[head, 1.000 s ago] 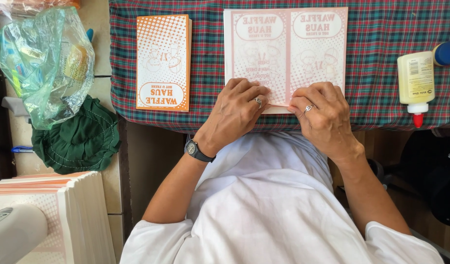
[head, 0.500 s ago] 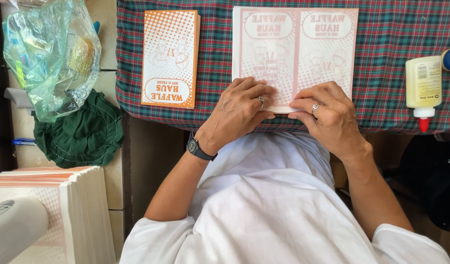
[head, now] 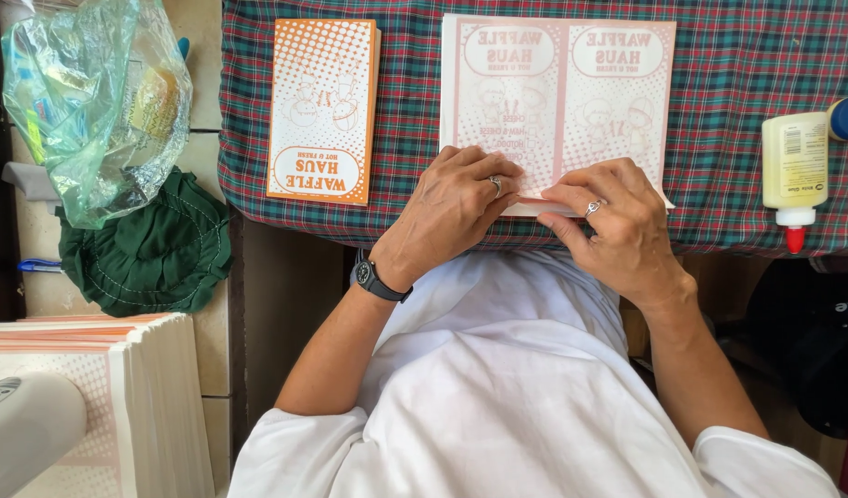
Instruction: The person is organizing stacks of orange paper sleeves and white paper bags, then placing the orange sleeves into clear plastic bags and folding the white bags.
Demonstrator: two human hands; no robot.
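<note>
Head view, looking down: I see my left hand (head: 456,207) resting palm down on the near edge of a pale pink printed sheet (head: 557,101), fingers curled together and pressing the paper flat against the plaid cloth (head: 737,74). My right hand (head: 617,221) lies just beside it, touching the same near edge; its fingertips (head: 557,195) pinch a narrow folded strip of the sheet. Each hand wears a ring, and a black watch (head: 378,279) sits on the left wrist. Beyond both hands the sheet spreads open in two panels, reaching the far side of the cloth. To the left of my left hand, apart from it, lies an orange printed bag (head: 322,111), flat on the cloth. To the right of my right hand, well apart, a glue bottle (head: 794,171) lies on its side, red tip toward me. Farther left, off the cloth, I note a plastic bag (head: 96,106), a green cloth bundle (head: 147,254) and a stack of sheets (head: 119,397).
</note>
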